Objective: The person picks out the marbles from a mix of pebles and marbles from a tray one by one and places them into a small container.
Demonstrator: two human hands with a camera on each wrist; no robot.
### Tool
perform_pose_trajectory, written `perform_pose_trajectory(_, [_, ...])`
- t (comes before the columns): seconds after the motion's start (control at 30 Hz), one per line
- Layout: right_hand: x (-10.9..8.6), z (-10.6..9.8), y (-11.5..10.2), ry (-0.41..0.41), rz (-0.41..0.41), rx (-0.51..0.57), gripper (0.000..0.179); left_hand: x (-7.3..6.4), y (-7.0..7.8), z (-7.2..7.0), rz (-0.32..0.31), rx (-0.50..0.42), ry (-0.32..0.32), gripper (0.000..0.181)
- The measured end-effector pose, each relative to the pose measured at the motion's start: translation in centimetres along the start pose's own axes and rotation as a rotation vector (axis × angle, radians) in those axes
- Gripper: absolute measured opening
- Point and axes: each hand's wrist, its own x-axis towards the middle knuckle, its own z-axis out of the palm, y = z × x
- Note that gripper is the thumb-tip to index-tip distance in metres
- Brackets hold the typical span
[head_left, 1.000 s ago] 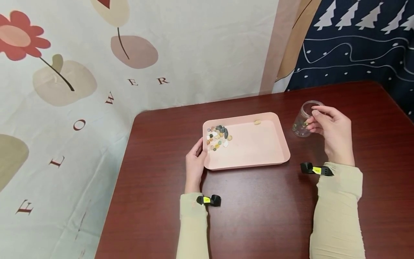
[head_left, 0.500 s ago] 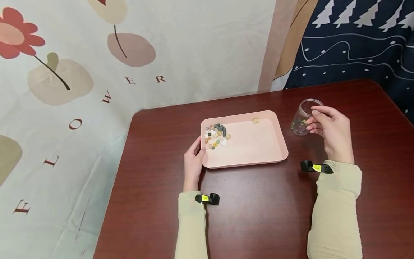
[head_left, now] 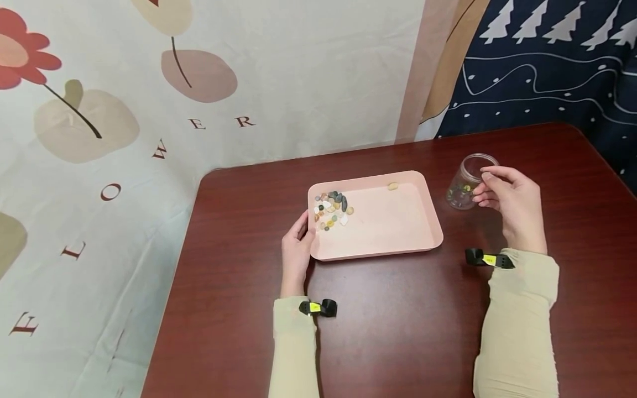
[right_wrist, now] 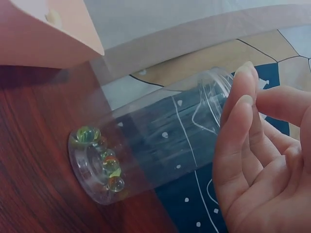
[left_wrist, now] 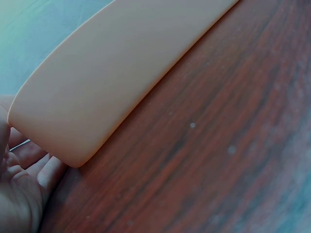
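A pink tray (head_left: 378,243) lies on the table, a pile of small coloured stones (head_left: 332,210) at its left end and a single yellowish stone (head_left: 392,186) near its far right corner. My left hand (head_left: 296,251) grips the left edge of the tray. In the left wrist view, that hand's fingers (left_wrist: 31,155) reach under the tray's corner. A clear jar (head_left: 463,185) without a lid stands right of the tray, several glass marbles (right_wrist: 111,160) at its bottom. Curled fingers of my right hand (head_left: 517,207) overlap the jar's mouth; I cannot tell whether they pinch anything.
The reddish-brown wooden table (head_left: 398,320) runs up to a flower-print cloth (head_left: 318,83) at the back. A dark blue curtain with white trees (head_left: 547,83) hangs behind the right corner. The tray's raised rim faces the jar.
The head view has shifted slightly. Both hands, the tray and the jar keep nearly the same places relative to each other.
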Motion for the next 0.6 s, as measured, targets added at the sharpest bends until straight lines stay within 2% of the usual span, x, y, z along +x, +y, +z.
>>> perform_pose_trajectory(0.23, [-0.03,0.02,0.05,0.007,-0.014,0.007,0.033,-0.14,0.14,-0.01,0.001,-0.001,-0.002,0.040])
perform_pose_trajectory(0.6, [0.07,0.37,0.03,0.023,-0.049,-0.064,0.027,-0.16,0.28,-0.02,0.004,-0.015,0.005,0.040])
